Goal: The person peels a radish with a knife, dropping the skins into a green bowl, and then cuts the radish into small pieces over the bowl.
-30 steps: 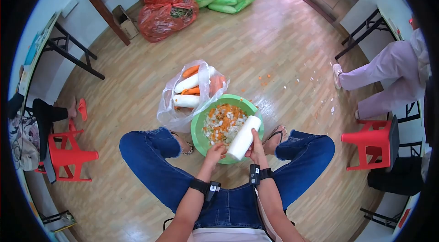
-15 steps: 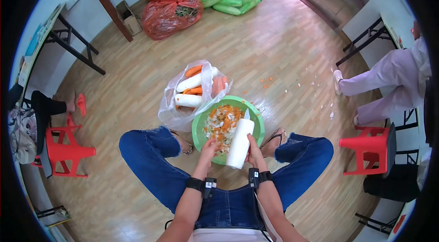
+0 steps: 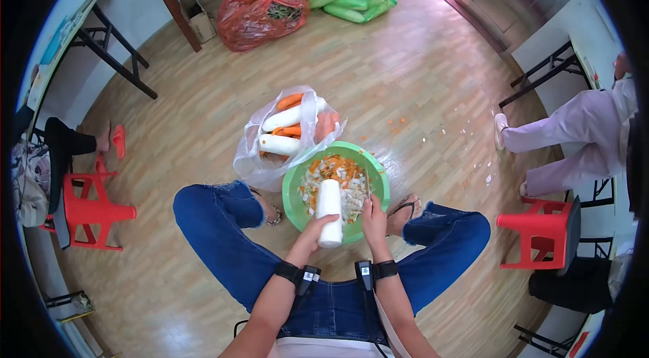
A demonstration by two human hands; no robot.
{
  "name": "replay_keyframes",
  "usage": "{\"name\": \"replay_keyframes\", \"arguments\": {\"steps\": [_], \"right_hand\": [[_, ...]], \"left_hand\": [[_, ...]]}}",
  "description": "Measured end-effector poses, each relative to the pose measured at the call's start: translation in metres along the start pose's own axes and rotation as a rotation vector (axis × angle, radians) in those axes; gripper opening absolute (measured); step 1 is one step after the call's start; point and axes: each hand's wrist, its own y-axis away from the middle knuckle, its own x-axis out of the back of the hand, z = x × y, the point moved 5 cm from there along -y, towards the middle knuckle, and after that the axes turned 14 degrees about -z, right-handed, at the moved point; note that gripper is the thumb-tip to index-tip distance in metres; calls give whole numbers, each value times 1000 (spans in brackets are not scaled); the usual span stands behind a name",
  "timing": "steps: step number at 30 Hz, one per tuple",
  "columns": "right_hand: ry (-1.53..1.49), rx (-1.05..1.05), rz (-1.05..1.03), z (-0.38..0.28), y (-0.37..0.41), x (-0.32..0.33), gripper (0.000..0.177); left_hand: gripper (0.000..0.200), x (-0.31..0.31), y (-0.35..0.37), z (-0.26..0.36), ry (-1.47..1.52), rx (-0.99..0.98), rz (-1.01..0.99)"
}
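My left hand (image 3: 316, 231) is closed around the lower part of a thick white radish (image 3: 329, 201), which stands tilted over a green basin (image 3: 290, 204). In my right hand (image 3: 374, 221) is a knife (image 3: 368, 181), its thin blade pointing away from me beside the basin's right inner side. The two hands are apart, and the blade does not touch the radish. Chopped white and orange vegetable pieces (image 3: 343, 172) fill much of the basin. Just beyond it, a clear plastic bag (image 3: 252, 170) holds white radishes (image 3: 279, 146) and carrots (image 3: 290, 102).
Orange and white scraps (image 3: 403, 121) lie on the floor. Red stools (image 3: 101, 212) stand on both sides. At the right, a person in pale trousers (image 3: 551, 121) sits with feet towards me. Red bags (image 3: 260, 16) and green bags (image 3: 358, 0) of vegetables rest at the back.
The radish has shifted left and is now gripped by my left hand. My right hand has come off the radish and holds the knife to its right.
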Motion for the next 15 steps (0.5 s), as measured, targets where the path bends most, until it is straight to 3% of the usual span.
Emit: {"name": "replay_keyframes", "arguments": {"steps": [1,3,4,6,7,9,12,15], "right_hand": [[1,0,0,0,2,6,34],[101,9,-349,-6,8,1,29],[100,10,-349,-11,13,3,29],[41,276,-361,-31,23,2,28],[42,270,-360,-31,24,2,28],[74,29,-485,-19,22,-3,30],[280,-30,-499,-18,17,0,31],[270,-48,-396,-3,6,-2,34]], "left_hand": [[50,5,-1,2,1,-29,2],[50,11,-3,1,-17,-42,26],[49,14,-3,2,-37,-54,49],[49,14,-3,0,-61,-2,25],[49,12,-3,-3,-83,50,-3],[49,6,0,-4,-111,97,-23],[52,-2,6,-5,-180,155,-40],[55,-13,12,-5,-251,186,-82]]}}
